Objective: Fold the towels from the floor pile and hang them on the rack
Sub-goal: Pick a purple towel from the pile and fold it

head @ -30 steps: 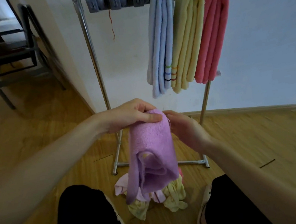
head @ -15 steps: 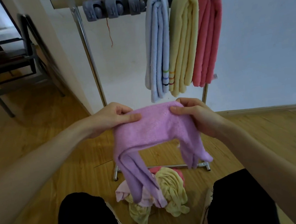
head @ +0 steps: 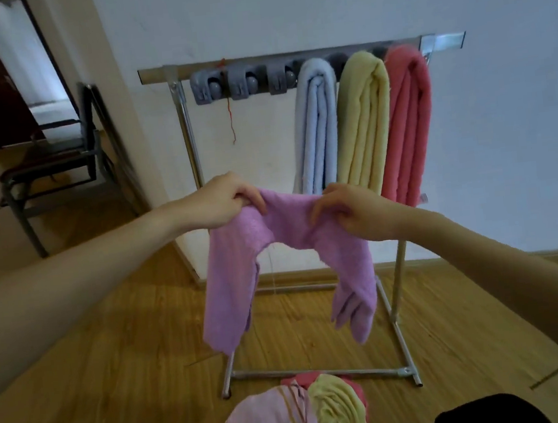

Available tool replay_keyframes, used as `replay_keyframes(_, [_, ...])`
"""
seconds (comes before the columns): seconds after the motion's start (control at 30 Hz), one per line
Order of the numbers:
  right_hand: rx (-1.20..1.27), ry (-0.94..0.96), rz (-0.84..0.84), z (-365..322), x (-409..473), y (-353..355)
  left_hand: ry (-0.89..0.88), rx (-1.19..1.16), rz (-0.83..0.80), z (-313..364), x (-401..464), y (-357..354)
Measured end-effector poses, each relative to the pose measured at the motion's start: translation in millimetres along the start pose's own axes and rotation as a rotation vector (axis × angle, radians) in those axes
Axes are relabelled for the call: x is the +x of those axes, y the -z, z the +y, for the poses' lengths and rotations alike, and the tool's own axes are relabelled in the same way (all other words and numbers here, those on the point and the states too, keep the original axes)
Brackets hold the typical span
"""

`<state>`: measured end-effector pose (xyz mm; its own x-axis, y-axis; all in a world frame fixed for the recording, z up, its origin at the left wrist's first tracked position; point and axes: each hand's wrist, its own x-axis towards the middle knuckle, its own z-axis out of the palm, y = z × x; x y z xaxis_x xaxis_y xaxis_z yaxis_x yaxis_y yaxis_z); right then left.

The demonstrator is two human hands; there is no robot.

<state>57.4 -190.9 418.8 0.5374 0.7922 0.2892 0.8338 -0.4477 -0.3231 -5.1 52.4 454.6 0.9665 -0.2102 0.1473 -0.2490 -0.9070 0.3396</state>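
A purple towel (head: 289, 224) is stretched between my two hands in front of the rack. My left hand (head: 224, 199) grips its left top edge, and my right hand (head: 353, 212) grips the right top edge. Both ends of the towel hang down loose. The metal rack (head: 186, 124) stands against the white wall, its top bar carrying a folded light blue towel (head: 317, 128), a yellow towel (head: 362, 119) and a pink-red towel (head: 406, 122). The floor pile (head: 298, 412) of pink, yellow and red towels lies at the rack's foot, between my knees.
Three grey clips (head: 243, 82) sit on the left part of the rack bar, with a red thread hanging below. A dark metal chair (head: 55, 159) stands at the left by a doorway. The floor is wood planks (head: 113, 349).
My hands have drawn further apart and risen, spreading the purple towel wider in front of the rack. The view has tilted up, showing the whole rack bar.
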Motion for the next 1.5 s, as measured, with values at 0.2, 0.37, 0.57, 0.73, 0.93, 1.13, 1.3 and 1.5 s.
replay_keyframes(0.2, [-0.224,-0.016,0.126,-4,52,26,-0.074,0.152,0.194,-4,34,39])
replay_keyframes(0.37, [-0.207,-0.075,0.388,-4,85,52,-0.111,0.263,0.403,-17,60,59])
replay_keyframes(0.57, [-0.19,-0.14,0.656,-5,123,72,-0.097,0.364,0.769,-18,96,74])
replay_keyframes(0.73, [-0.253,-0.32,0.717,-13,145,67,-0.08,0.384,0.802,-6,130,87])
replay_keyframes(0.93, [-0.226,-0.385,0.808,-10,164,44,-0.102,0.46,0.809,-4,153,87])
replay_keyframes(1.13, [-0.049,-0.382,0.768,-5,182,23,-0.102,0.488,0.802,-12,174,80])
replay_keyframes(1.3, [-0.017,-0.402,0.766,8,192,4,-0.097,0.485,0.758,-23,188,67])
replay_keyframes(1.5, [-0.037,-0.394,0.724,34,191,-16,-0.157,0.52,0.708,-30,199,59])
